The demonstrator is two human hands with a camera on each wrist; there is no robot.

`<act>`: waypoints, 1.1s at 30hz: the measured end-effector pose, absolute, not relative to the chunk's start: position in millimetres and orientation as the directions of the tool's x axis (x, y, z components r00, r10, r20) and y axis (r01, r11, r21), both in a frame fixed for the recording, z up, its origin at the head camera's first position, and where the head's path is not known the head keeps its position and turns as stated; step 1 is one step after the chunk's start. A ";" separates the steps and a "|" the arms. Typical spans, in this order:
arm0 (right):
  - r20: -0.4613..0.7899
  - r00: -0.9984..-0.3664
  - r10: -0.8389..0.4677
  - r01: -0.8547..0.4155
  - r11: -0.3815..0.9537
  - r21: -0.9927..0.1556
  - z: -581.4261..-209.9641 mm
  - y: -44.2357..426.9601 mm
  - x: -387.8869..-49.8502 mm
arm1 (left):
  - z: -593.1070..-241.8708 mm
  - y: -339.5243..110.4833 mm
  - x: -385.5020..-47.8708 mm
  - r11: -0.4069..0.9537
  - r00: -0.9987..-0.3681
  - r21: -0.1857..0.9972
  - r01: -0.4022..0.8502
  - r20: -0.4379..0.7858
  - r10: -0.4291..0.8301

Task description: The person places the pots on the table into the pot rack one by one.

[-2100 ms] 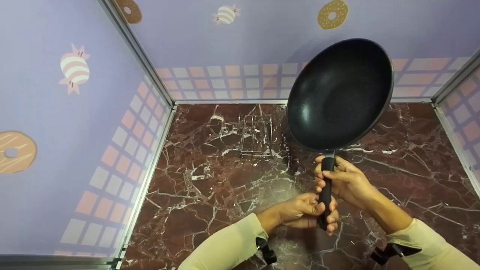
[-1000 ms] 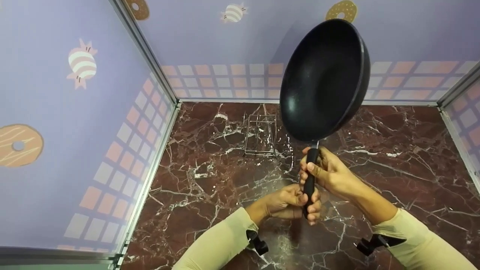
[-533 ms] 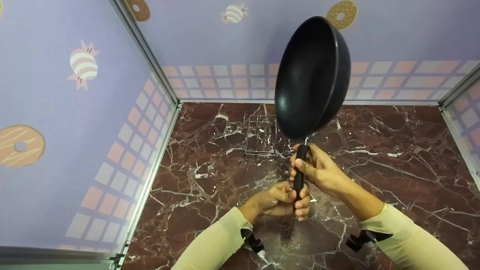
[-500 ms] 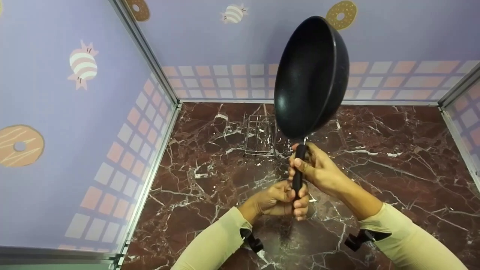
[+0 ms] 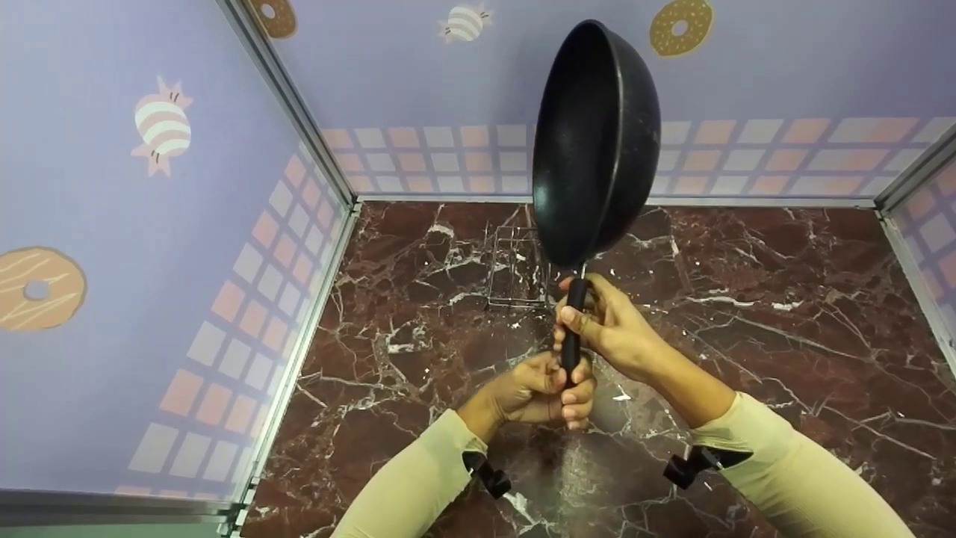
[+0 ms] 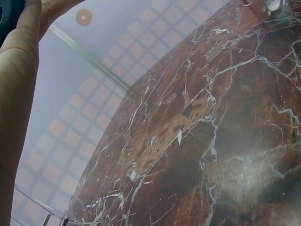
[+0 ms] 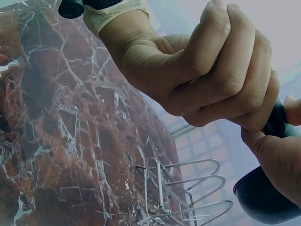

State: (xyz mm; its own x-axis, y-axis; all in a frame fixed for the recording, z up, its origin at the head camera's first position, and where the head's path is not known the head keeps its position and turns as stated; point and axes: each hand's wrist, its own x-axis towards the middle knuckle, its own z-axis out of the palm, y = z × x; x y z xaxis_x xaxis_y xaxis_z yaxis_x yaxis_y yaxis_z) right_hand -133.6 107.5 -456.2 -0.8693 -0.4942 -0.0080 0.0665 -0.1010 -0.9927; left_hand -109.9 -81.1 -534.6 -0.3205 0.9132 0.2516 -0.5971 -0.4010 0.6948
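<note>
A deep black frying pan is held up in the air, its open side facing left and part of its outer side showing. My right hand grips the upper part of the black handle, thumb lying along it. Below, my left hand holds the handle's lower end, fingers curled round it. The right wrist view catches the left hand from beneath, with the pan partly hidden behind fingers at the right. In the left wrist view only a wrist and part of a hand show.
A wire rack stands on the dark red marbled tabletop, behind and left of the hands; the pan overlaps its right side in the head view. Patterned panels, such as the left wall, enclose the table at the back and both sides.
Both hands have carried the pan leftward and slightly farther up in the head view. The pan has turned about its handle, so less of its inside and more of its outer side shows.
</note>
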 end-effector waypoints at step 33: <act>-0.068 -0.900 -0.431 0.057 0.037 -0.998 -457.0 45.1 -133.8 | -550.3 -132.8 -104.4 -0.480 -0.405 0.613 -0.628 0.269 0.874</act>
State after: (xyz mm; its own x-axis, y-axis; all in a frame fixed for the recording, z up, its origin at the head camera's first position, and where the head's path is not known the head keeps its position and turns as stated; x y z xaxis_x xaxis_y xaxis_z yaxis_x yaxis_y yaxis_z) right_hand -133.8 45.1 -457.0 -0.9000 -0.4306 -0.0677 0.0573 0.0370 -0.9977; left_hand -104.4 -132.8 -550.3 -0.4053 0.8738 0.2686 -0.6279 -0.4796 0.6130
